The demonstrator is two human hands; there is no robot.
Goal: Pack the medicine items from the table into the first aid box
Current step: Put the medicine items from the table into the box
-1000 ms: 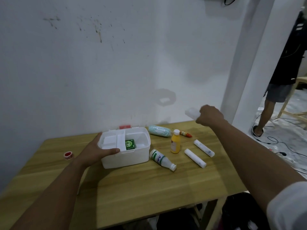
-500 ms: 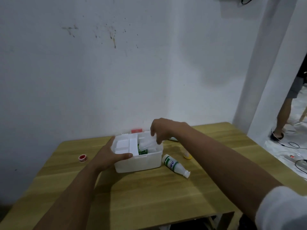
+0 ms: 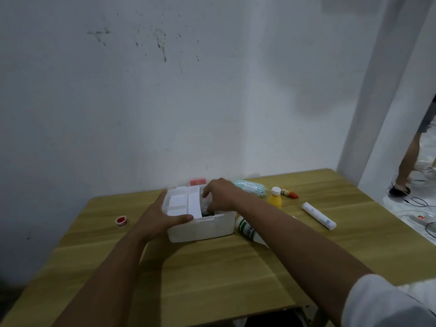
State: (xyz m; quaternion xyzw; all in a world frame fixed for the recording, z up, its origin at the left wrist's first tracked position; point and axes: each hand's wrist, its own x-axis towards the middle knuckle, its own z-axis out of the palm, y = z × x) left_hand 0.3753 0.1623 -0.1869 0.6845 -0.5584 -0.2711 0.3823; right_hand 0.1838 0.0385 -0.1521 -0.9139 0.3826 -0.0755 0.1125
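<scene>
Your left hand (image 3: 162,217) grips the near-left corner of the open white plastic first aid box (image 3: 200,226), its long axis running left to right across the wooden counter (image 3: 212,274). Your right hand (image 3: 220,194) reaches inside, fingers curled on a crumpled white packet (image 3: 205,204). A white paper-wrapped roll (image 3: 319,215) lies diagonally to the right, well apart.
</scene>
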